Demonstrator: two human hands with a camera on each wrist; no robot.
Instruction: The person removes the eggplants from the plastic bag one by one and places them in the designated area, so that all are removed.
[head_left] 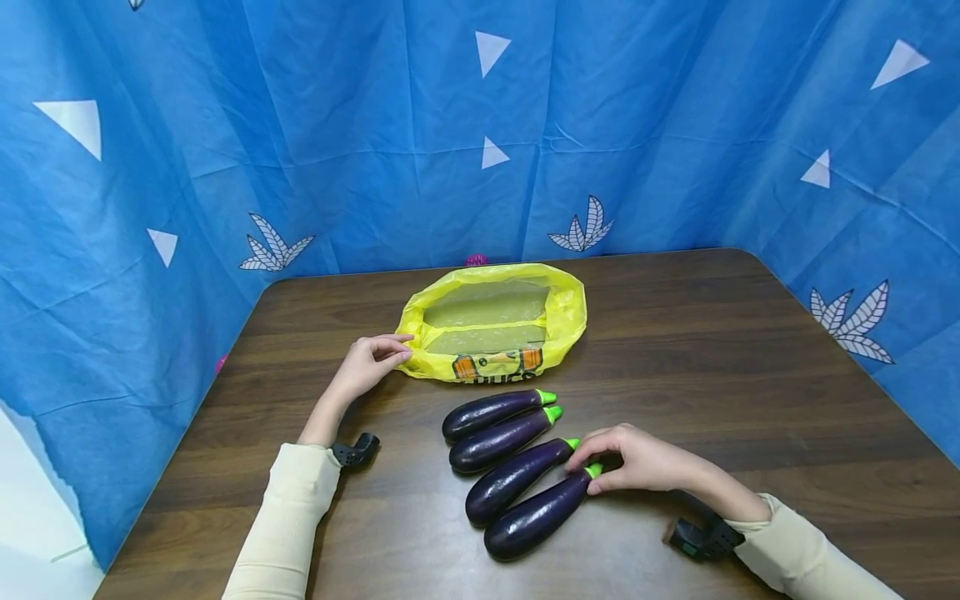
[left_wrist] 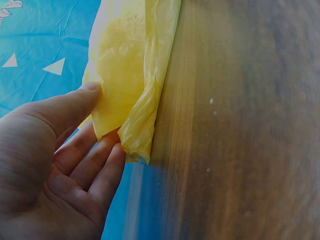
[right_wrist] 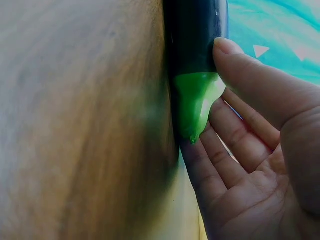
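Note:
My left hand [head_left: 369,362] pinches the left edge of a yellow plastic bag [head_left: 572,310], which lies with its wide mouth open at the middle back of the table. In the left wrist view, the thumb is on one side of the bag film [left_wrist: 122,75] and fingers are behind it. My right hand [head_left: 637,460] holds the nearest eggplant [head_left: 534,523] by its green stem end, thumb on one side and fingers on the other. The right wrist view shows the green cap [right_wrist: 196,97] between them. Other dark purple eggplants [head_left: 491,414] lie side by side just beyond it.
The dark wooden table [head_left: 712,350] has a rounded far corner at the right. Behind it and along the sides hangs a blue curtain [head_left: 375,100] with white triangles and leaf prints. A black camera [head_left: 356,450] sits on the left wrist, another [head_left: 705,537] on the right.

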